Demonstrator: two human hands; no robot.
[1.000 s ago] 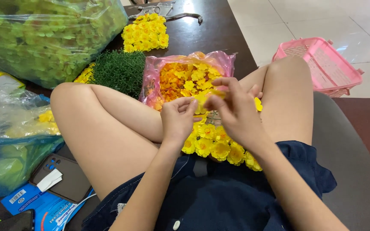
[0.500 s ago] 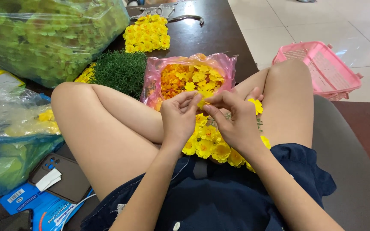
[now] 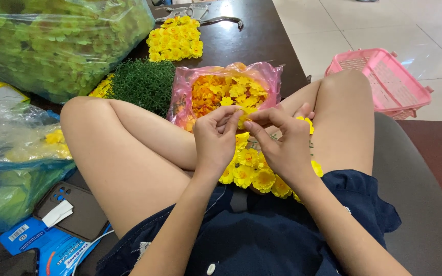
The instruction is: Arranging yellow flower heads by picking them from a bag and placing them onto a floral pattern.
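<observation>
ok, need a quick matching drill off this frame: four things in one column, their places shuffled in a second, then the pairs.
Things
1. pink basket
2. green mat
3. pink bag
4. phone

Places
A. on the pale tiled floor, right of the knee
B. lower left, beside the thigh
C. just past the crossed shins, full of yellow and orange flowers
D. on the dark table, left of the pink bag

Pairs: 1-A, 2-D, 3-C, 4-B
</observation>
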